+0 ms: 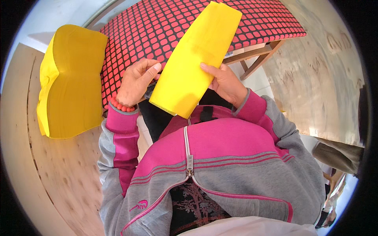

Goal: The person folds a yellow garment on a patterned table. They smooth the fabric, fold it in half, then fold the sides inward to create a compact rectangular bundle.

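A folded yellow sheet (195, 55), long and flat, slants across in front of me, its lower end over my lap. My right hand (228, 83) is closed on its right edge, thumb on top and the other fingers hidden underneath. Just off the sheet's left edge is my left hand (138, 80), wearing a red bead bracelet. Its fingers are curled, with the thumb pressed toward the forefinger. Whatever may be between them cannot be made out.
A stack of yellow sheets (76, 84) lies at the left on a wooden board (75, 165). Ahead is a seat or bench with red-and-black patterned cloth (136, 37) and wooden legs (258, 59). Another wooden board (315, 78) stands at the right, with dark cloth (338, 156) near it.
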{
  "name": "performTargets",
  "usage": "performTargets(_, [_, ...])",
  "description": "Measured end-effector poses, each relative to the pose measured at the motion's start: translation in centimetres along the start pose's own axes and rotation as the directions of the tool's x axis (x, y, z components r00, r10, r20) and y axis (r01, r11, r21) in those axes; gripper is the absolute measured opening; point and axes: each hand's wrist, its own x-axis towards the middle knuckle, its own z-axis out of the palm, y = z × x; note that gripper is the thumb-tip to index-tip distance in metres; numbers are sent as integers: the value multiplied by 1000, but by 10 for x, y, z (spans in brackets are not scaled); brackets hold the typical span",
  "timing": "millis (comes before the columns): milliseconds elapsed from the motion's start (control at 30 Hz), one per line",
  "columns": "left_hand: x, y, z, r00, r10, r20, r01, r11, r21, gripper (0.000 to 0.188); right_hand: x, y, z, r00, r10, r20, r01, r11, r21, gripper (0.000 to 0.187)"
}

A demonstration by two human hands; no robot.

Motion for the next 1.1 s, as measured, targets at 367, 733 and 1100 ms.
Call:
performTargets(367, [15,12,25,888,55,457,347,572,-743,60,-26,-46,17,948,19,316,27,990,-140,40])
performTargets(733, [78,88,-29,870,464,166,-262,720,-642,46,19,-109,66,796,-122,593,562,510,-651,40])
performTargets(1100, [77,161,-95,632,758,-161,-721,499,-480,44,106,-176,129,627,-289,723,770,373,-519,37])
